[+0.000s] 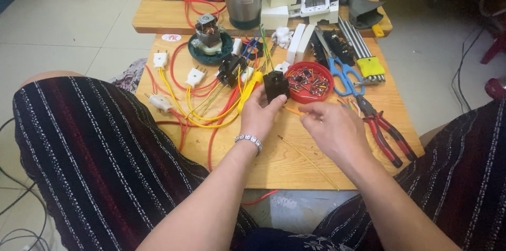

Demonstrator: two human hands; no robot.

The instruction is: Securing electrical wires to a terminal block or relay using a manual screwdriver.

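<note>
Striped dark trousers (100, 161) fill the near edge as I watch, from afar, a person seated at a low wooden table (274, 161) strewn with red and yellow wires (184, 108) and white plugs (195, 76). My worry is that the thin orange wire (292, 110) could slip or bend short of the small black switch block (275, 85), or catch the red dish of small parts (311, 81) just beside it and tip it. The left hand (258, 114), a bracelet at its wrist, is closed around the block just above the tabletop; the right hand (332, 127) has fingertips pinched together on the wire, red-handled pliers (382, 129) lying near.
</note>
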